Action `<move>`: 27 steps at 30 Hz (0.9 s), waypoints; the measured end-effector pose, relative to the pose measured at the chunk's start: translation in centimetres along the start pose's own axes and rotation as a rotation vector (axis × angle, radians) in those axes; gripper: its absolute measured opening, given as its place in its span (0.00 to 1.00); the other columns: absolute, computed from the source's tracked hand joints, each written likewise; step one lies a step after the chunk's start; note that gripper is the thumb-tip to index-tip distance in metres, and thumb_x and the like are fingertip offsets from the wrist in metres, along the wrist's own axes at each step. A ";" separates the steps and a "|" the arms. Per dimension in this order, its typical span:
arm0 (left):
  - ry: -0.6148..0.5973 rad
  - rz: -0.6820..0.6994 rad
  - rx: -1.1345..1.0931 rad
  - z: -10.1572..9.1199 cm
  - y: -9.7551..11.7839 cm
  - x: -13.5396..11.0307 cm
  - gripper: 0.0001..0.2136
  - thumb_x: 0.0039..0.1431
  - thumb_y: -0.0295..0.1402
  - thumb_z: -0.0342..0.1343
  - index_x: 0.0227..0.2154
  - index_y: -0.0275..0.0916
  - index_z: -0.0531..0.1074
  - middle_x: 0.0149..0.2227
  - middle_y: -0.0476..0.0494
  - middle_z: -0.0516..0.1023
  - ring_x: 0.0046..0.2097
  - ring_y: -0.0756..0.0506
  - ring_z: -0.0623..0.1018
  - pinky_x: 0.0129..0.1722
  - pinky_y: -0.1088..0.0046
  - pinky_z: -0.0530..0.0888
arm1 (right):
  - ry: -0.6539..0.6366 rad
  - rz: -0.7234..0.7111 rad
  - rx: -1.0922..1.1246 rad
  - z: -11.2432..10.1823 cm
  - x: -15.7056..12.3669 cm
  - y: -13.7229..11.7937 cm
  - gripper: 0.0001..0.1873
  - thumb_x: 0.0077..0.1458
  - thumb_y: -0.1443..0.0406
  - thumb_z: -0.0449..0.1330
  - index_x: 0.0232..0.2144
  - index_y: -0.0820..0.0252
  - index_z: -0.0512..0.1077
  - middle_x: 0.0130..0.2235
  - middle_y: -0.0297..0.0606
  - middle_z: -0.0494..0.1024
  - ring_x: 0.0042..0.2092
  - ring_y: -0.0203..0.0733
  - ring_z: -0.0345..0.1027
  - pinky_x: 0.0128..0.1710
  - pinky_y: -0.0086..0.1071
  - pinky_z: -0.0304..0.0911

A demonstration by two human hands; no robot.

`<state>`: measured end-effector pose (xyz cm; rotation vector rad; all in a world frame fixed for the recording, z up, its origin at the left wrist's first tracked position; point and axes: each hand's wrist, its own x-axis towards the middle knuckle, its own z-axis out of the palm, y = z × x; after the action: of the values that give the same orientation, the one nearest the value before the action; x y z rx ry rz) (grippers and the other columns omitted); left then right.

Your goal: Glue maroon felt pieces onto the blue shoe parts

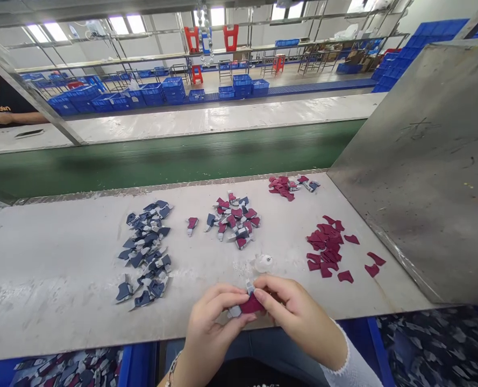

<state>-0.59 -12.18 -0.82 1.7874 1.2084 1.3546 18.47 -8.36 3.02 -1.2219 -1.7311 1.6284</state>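
Note:
Between my two hands, just above the table's front edge, is a small plastic part (pixel 251 305) with a maroon face and light grey ends. My left hand (pixel 218 317) pinches its left side with thumb and fingers. On the right side, the fingertips of my right hand (pixel 287 306) press on it near the upper grey end. Beyond my hands stands a small whitish round container (pixel 264 262). A pile of maroon-and-grey parts (pixel 236 217) lies farther back, with one single part (pixel 192 224) to its left. Loose flat maroon pieces (pixel 325 244) are spread to the right.
Navy-and-grey parts (pixel 145 252) form a long pile at left. A smaller maroon pile (pixel 281 187) lies at the back right. Full blue bins (pixel 137 365) sit below the front edge. A metal panel (pixel 432 172) bounds the right. Across the green belt (pixel 206 153) a person (pixel 8 102) sits.

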 end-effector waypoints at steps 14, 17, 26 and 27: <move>0.081 0.003 -0.072 0.9 0.7 -0.2 0.11 0.56 0.25 0.66 0.41 0.43 0.78 0.38 0.47 0.81 0.39 0.49 0.82 0.39 0.78 0.81 | 0.171 -0.132 -0.302 2.6 -0.2 -0.1 0.17 0.70 0.60 0.40 0.32 0.56 0.63 0.31 0.35 0.67 0.33 0.43 0.64 0.35 0.38 0.58; 0.103 -0.011 -0.086 1.3 0.9 -0.2 0.11 0.56 0.24 0.66 0.41 0.44 0.78 0.38 0.47 0.81 0.39 0.49 0.82 0.39 0.76 0.82 | 0.188 -0.137 -0.326 2.4 -0.3 -0.2 0.16 0.69 0.60 0.40 0.33 0.56 0.63 0.31 0.36 0.68 0.34 0.44 0.64 0.35 0.38 0.58; 0.069 -0.067 -0.139 0.7 1.4 -0.2 0.13 0.54 0.25 0.68 0.41 0.46 0.77 0.39 0.50 0.80 0.41 0.50 0.81 0.42 0.78 0.80 | 0.083 -0.267 -0.278 0.6 -1.6 -1.5 0.10 0.71 0.64 0.45 0.42 0.53 0.65 0.36 0.33 0.75 0.37 0.39 0.71 0.38 0.33 0.66; 0.058 -0.114 -0.150 0.6 1.5 -0.2 0.14 0.54 0.25 0.68 0.41 0.47 0.76 0.39 0.51 0.80 0.40 0.50 0.81 0.41 0.78 0.80 | 0.087 -0.304 -0.322 0.5 -1.6 -1.5 0.09 0.70 0.65 0.45 0.42 0.53 0.66 0.37 0.33 0.75 0.38 0.40 0.72 0.39 0.34 0.67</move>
<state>0.45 -12.91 0.23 1.5621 1.1876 1.4013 18.42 -9.85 4.69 -1.0802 -2.0614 1.1378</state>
